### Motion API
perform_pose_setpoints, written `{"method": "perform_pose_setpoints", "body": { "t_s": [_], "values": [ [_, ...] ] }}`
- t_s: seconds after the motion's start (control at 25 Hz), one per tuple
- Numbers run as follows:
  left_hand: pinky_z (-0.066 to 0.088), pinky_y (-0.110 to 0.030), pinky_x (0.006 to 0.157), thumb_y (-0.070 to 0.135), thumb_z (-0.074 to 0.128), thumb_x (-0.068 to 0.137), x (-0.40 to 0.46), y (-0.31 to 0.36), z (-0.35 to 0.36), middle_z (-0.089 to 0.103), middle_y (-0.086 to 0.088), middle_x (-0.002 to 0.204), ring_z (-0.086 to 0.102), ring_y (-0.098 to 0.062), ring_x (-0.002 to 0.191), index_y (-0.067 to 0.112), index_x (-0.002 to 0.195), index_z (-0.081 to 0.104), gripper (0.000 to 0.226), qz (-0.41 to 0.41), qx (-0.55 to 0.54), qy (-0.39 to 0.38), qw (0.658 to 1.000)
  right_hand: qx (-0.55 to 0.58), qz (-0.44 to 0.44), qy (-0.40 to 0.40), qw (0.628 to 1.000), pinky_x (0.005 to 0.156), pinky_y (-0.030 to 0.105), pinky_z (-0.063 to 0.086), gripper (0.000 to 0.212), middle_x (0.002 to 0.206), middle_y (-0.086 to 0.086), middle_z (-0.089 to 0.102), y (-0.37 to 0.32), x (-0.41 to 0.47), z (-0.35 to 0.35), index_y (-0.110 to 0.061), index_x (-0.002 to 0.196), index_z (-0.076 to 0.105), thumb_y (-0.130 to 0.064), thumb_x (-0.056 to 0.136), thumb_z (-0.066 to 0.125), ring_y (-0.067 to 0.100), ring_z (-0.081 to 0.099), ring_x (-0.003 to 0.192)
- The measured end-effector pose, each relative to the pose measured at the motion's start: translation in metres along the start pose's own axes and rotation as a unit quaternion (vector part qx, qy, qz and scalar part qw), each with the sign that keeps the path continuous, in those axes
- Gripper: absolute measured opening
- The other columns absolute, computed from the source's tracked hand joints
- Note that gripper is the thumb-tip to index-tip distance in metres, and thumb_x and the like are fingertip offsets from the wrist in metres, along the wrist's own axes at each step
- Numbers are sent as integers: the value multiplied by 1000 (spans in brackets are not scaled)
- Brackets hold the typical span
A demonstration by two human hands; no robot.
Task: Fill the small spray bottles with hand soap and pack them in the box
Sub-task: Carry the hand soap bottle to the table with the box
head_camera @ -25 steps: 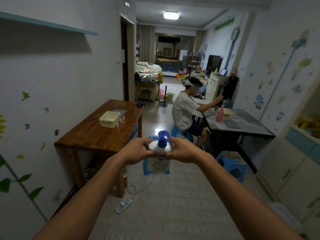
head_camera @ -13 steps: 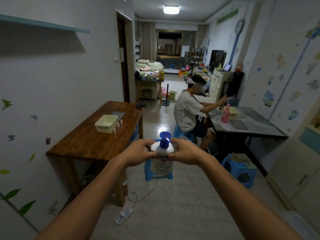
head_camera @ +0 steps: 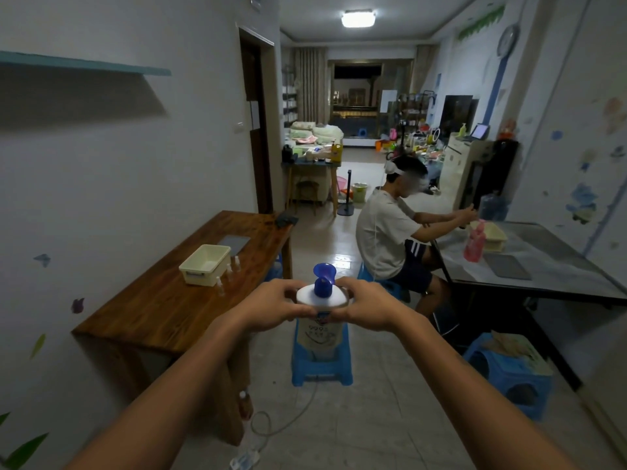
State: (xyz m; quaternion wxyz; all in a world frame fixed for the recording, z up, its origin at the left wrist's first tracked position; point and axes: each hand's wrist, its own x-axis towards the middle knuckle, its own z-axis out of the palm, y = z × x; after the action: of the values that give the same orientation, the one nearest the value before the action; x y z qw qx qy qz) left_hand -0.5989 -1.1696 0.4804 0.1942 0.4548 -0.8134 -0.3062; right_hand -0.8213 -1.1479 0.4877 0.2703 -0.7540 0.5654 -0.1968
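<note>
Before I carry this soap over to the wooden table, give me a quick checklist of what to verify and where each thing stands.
1. Grip on the soap bottle: left hand and right hand both curl round its shoulder. Ok.
2. Pump head on the bottle and upright. Ok.
3. Box on the wooden table, open side up, looks empty. Ok.
4. Small spray bottles standing upright beside the box. Ok.
5. Spray bottle caps off, ready for filling: too small to see. Cannot tell.
6. Floor path: blue stool and a cable lie just ahead. Not ok, step around.
</note>
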Motion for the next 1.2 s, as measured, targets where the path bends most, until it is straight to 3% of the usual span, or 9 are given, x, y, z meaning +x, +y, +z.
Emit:
{"method": "perform_pose_setpoints", "body": {
  "t_s": [0.64,0.84,1.04,1.2],
  "values": [
    [54,-26,80,37,74,79,220,-114,-41,67,14,103,63,-3,92,35,120,61,43,-5,-51,-4,999,5,23,-15,1000,72,25,51,50,100,-9,63,84,231,-28,-31,109,56,-48,67,76,6,60,88],
    [50,-18,67,36,73,81,280,-142,-61,67,13,99,63,-2,84,35,118,62,39,-4,-58,-7,998,5,26,-12,1000,74,25,52,55,103,-9,64,104,299,-38,-31,115,54,-49,68,75,6,61,89],
    [50,-16,65,36,71,82,346,-169,-67,66,14,101,63,-2,81,37,117,59,37,-11,-47,-14,999,-7,21,-23,999,66,20,45,55,101,-9,62,137,365,-49,-30,117,53,-47,69,75,3,58,85],
    [50,-15,63,37,71,82,410,-189,-68,66,12,102,63,-3,80,33,119,60,39,-13,-37,-17,999,-7,15,-36,999,69,22,45,58,103,-10,63,173,425,-64,-30,119,53,-48,69,75,6,58,88]
  ]
}}
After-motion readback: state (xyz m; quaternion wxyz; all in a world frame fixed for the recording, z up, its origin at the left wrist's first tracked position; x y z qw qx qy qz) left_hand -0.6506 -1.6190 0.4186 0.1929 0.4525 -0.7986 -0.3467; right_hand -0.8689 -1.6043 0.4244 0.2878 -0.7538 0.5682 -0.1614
